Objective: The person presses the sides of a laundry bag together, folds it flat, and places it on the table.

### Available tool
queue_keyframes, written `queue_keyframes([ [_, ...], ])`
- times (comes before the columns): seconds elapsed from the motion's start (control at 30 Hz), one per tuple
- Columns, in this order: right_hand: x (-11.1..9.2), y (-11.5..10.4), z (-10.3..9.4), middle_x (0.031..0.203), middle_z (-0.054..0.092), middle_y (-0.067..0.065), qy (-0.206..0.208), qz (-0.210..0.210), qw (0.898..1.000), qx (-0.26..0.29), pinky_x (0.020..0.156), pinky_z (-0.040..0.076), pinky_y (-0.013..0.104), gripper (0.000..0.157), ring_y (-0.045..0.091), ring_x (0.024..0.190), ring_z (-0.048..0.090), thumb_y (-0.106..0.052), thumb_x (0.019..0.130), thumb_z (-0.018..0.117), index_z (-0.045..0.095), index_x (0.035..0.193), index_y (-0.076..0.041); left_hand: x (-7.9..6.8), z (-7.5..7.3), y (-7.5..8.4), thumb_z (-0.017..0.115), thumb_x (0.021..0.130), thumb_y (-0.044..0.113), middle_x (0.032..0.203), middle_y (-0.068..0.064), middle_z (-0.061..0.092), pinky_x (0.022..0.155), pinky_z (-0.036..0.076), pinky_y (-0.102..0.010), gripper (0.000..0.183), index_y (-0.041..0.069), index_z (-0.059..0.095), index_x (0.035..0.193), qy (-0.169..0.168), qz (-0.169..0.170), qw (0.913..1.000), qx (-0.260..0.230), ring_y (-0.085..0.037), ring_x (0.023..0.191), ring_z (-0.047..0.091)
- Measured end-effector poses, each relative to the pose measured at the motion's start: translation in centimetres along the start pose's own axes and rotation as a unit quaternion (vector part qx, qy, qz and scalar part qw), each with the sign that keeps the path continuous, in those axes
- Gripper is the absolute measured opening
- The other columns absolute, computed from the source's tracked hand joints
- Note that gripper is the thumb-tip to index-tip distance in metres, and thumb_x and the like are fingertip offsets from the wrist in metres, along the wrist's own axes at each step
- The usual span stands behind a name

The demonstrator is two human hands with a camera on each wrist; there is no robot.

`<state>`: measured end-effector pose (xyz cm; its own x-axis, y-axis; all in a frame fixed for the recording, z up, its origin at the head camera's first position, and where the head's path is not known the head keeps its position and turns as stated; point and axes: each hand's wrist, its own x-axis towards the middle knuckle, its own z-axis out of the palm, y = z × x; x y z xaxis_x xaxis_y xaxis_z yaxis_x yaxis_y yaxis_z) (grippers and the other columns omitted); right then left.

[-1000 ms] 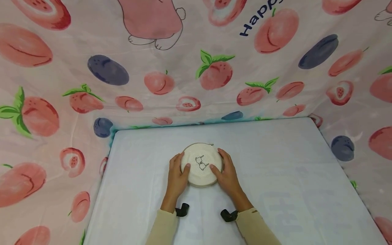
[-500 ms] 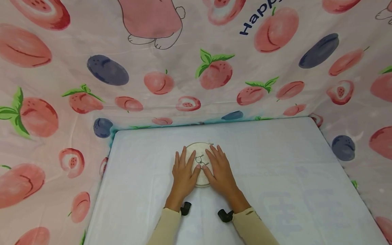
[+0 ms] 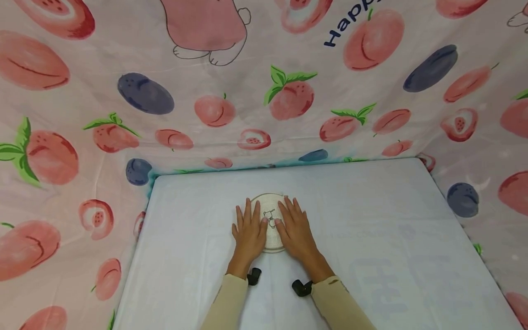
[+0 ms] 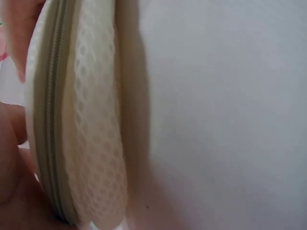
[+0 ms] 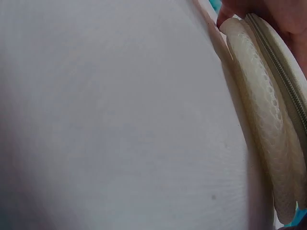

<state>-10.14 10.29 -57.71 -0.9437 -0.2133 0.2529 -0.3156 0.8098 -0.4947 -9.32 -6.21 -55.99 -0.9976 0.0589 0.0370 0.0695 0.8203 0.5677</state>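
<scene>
A round cream mesh wash bag point(image 3: 273, 240), printed with a small bra outline, lies flat on the white table. My left hand point(image 3: 249, 233) rests on its left side with straight, spread fingers. On the right side lies my right hand point(image 3: 298, 233), its fingers likewise straight. Between the thumbs part of the printed outline shows. In the left wrist view a zipper point(image 4: 53, 105) runs round the rim above a puffy mesh wall point(image 4: 98, 124). The right wrist view shows the same mesh wall point(image 5: 259, 105) near the table, and part of my right hand above it.
The table point(image 3: 371, 220) has a pale cloth surface. Fruit-printed curtains point(image 3: 247, 82) stand close behind it and along both sides. Black camera mounts point(image 3: 302, 288) sit at both wrists, by the beige sleeves point(image 3: 340, 305).
Both hands have gone from gripping the bag's sides to lying on top of it with fingers straightened. They have moved inward, closer together. The bag stays in about the same place.
</scene>
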Motion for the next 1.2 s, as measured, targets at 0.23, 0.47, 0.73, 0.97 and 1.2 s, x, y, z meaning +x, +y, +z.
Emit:
queue_keyframes([
  [0.23,0.1,0.3,0.5,0.157,0.018,0.004,-0.024,0.006,1.0,-0.018,0.105,0.019,0.066,0.057,0.034,0.143,0.013,-0.046,0.1,0.03,0.027,0.149,-0.018,0.3,0.3,0.4,0.034,0.1,0.043,0.159,-0.001,-0.004,0.102,0.009,-0.071,0.059,0.025,0.012,0.152,-0.024,-0.029,0.9992,0.015,-0.038,0.143,-0.008],
  [0.47,0.1,0.2,0.6,0.157,0.019,0.005,-0.024,0.015,0.999,-0.029,0.106,0.019,0.066,0.057,0.035,0.143,0.013,-0.045,0.1,0.032,0.028,0.149,-0.016,0.5,0.6,0.1,0.032,0.1,0.047,0.159,-0.001,-0.006,0.104,0.005,-0.07,0.059,0.027,0.011,0.152,-0.04,-0.036,0.9983,0.023,-0.039,0.143,-0.009],
  [0.73,0.2,0.4,1.1,0.157,0.017,0.004,-0.024,0.021,0.999,-0.04,0.107,0.018,0.064,0.057,0.04,0.141,0.014,-0.046,0.1,0.033,0.026,0.149,-0.018,0.7,0.6,0.0,0.031,0.099,0.048,0.159,-0.001,-0.007,0.105,0.003,-0.068,0.06,0.027,0.011,0.152,-0.061,-0.046,0.9967,0.028,-0.038,0.143,-0.01],
  [0.97,0.4,0.2,1.1,0.158,0.014,0.001,-0.051,0.046,0.996,-0.05,0.108,0.016,0.063,0.058,0.041,0.142,0.012,-0.048,0.1,0.03,0.021,0.151,-0.021,0.8,0.5,0.2,0.032,0.099,0.049,0.159,-0.001,-0.006,0.106,0.003,-0.068,0.06,0.027,0.011,0.152,-0.076,-0.057,0.9947,0.039,-0.039,0.143,-0.009],
  [1.2,0.7,0.0,0.6,0.158,0.011,-0.001,-0.081,0.067,0.993,-0.061,0.109,0.014,0.062,0.059,0.04,0.143,0.008,-0.051,0.099,0.026,0.017,0.151,-0.024,1.1,0.6,0.1,0.03,0.099,0.049,0.159,-0.001,-0.006,0.106,0.0,-0.067,0.06,0.028,0.011,0.152,-0.092,-0.058,0.9932,0.042,-0.039,0.142,-0.01],
])
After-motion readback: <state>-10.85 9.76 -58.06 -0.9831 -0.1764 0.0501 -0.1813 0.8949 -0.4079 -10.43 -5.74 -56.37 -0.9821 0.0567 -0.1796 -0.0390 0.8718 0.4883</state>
